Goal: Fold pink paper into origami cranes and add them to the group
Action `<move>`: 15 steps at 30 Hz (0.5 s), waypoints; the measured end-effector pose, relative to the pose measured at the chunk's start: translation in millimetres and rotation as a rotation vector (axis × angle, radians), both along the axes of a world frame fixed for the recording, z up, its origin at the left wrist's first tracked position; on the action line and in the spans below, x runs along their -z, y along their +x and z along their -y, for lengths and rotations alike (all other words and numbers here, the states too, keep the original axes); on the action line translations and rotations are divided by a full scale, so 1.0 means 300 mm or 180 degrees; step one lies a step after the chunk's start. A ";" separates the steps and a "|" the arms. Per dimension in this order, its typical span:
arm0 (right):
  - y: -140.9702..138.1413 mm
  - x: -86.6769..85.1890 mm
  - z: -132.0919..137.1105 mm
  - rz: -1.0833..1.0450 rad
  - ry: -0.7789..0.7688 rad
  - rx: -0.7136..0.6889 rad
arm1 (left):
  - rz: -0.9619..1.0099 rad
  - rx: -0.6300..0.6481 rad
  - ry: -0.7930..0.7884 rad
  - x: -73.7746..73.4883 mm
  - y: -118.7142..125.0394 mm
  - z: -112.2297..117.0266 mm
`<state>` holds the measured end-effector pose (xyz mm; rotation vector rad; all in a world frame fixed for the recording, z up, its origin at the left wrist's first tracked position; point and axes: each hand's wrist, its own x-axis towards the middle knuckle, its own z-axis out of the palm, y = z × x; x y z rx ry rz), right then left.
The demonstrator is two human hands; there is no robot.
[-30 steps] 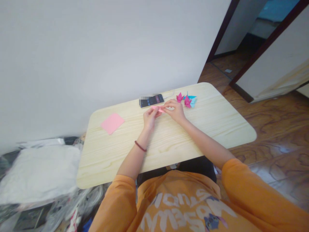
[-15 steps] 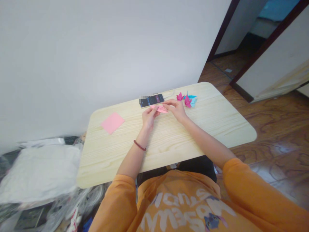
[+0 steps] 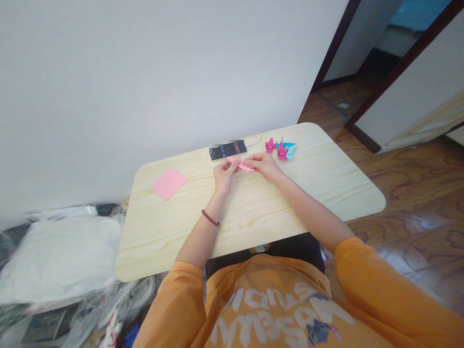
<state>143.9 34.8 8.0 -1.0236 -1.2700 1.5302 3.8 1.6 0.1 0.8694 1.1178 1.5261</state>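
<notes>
A slim, folded piece of pink paper (image 3: 245,166) is held between a person's two bare hands over the table, its layers too small to make out. The left hand (image 3: 223,178) pinches its left part between thumb and curled fingers; the right hand (image 3: 268,168) grips the right part with thumb and fingertips nearly closed. Just beyond the left hand lies a dark-screened, rectangular smartphone (image 3: 228,151), a thin white cable (image 3: 258,138) trailing off its right end. Near the right hand, beyond and to its right, sit folded magenta paper figures (image 3: 282,152) beside light-blue and teal paper ones (image 3: 290,153). Well to the left of the left hand, a flat, square sheet of pink paper (image 3: 169,184) rests on the pale, wood-grained table (image 3: 170,237) with rounded corners. A dark red beaded bracelet (image 3: 210,218) circles the wrist below the left hand; the person wears an orange printed T-shirt (image 3: 268,275).
</notes>
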 end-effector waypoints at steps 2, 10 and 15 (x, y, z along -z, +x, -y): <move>-0.001 -0.003 0.001 0.0088 0.0036 0.0013 | -0.0045 -0.0058 -0.0023 0.002 0.001 -0.001; -0.009 -0.021 0.004 0.0233 0.0279 -0.0060 | -0.0174 -0.0220 -0.0096 0.000 -0.001 -0.002; -0.006 -0.014 0.001 0.0205 0.0225 -0.0044 | -0.0231 -0.0130 -0.0159 -0.013 -0.014 0.002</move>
